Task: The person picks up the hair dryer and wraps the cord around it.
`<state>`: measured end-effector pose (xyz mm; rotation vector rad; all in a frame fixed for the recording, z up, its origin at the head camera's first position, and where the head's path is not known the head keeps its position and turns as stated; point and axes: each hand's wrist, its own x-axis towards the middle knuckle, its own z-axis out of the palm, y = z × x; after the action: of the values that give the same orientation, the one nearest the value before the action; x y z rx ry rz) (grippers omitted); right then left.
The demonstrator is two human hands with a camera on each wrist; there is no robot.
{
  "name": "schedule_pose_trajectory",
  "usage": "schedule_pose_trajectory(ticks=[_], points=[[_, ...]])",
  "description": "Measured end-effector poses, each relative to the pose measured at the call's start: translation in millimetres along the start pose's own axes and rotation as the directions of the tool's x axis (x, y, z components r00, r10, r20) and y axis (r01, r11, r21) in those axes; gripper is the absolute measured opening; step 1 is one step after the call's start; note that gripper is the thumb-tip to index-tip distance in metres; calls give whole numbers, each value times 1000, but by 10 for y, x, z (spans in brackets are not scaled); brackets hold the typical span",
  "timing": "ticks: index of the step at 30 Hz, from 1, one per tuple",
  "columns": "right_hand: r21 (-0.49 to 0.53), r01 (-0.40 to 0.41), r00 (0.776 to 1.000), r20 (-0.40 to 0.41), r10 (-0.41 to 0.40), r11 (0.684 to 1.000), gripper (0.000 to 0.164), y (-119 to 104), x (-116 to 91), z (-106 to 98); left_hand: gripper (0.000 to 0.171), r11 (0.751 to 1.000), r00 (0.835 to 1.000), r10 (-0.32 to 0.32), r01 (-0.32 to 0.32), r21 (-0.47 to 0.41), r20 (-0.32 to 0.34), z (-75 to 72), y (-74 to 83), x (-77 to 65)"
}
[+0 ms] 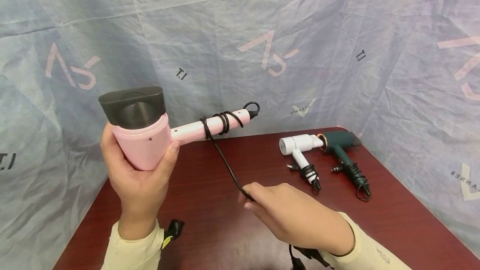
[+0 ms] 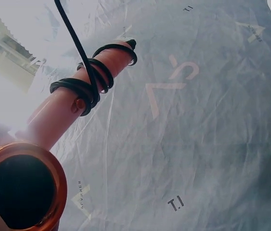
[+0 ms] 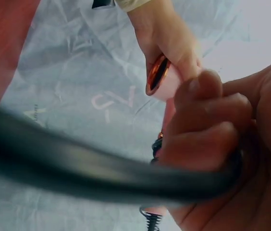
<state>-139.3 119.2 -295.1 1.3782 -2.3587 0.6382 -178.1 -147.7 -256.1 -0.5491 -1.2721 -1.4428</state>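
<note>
A pink hair dryer (image 1: 144, 149) with a dark nozzle (image 1: 133, 109) is held up above the table. My left hand (image 1: 138, 186) grips its barrel from below, thumb near the base of the handle. The handle (image 1: 190, 131) points to the right, with several loops of black cord around it. From these loops a length of cord (image 1: 226, 163) runs taut down to my right hand (image 1: 288, 209), whose fingers curl round it. The right wrist view shows the cord (image 3: 92, 168) close up, crossing those fingers. In the left wrist view, the dryer's round rear end (image 2: 20, 192) has a copper-coloured rim.
A white hair dryer (image 1: 300, 144) and a dark green hair dryer (image 1: 339, 141) lie at the right of the dark red table (image 1: 210, 220), cords wound round their handles. A printed grey sheet (image 1: 210, 53) hangs behind the table and along its sides.
</note>
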Motion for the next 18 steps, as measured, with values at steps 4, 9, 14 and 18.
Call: schedule_pose_trajectory(ticks=[4, 9, 14, 18], points=[[54, 1, 998, -60, 2, 999, 11, 21, 5, -56, 84, 997, 999, -8, 4, 80, 41, -18, 7, -12], [-15, 134, 958, -254, -134, 991, 9, 96, 58, -104, 83, 982, 993, -37, 15, 190, 110, -32, 26, -38], [-43, 152, 902, -402, -157, 987, 16, 175, 95, -155, 82, 974, 982, -59, 18, 226, 177, -24, 35, -59], [-35, 112, 879, -463, -115, 993, 18, 244, 100, -201, 83, 967, 969, -55, -8, 254, 240, -22, 28, -68]])
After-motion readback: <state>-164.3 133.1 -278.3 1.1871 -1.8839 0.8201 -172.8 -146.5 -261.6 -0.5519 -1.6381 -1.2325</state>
